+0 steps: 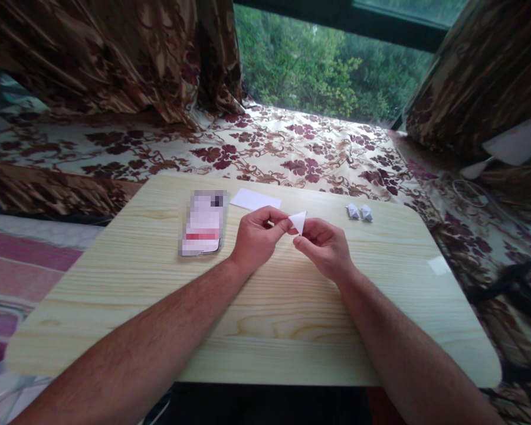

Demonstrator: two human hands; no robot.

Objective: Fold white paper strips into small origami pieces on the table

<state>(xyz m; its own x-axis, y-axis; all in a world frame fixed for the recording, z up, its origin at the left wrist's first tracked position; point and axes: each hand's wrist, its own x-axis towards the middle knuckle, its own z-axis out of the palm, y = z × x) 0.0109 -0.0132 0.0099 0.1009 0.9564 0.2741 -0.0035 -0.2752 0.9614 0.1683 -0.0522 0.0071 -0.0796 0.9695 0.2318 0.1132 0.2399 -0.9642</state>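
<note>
Both hands meet above the middle of a light wooden table (256, 319). My left hand (259, 236) and my right hand (325, 247) pinch a small white folded paper triangle (298, 221) between their fingertips, held just above the tabletop. A flat white paper slip (255, 199) lies just beyond my left hand. Two small folded white paper pieces (359, 212) sit side by side on the table, beyond and to the right of my right hand.
A phone (202, 224) lies flat on the table left of my left hand. Flowered fabric (292, 147) covers the surface behind the table, with brown patterned curtains (115, 53) either side of a window. A white cable (469, 192) lies at right.
</note>
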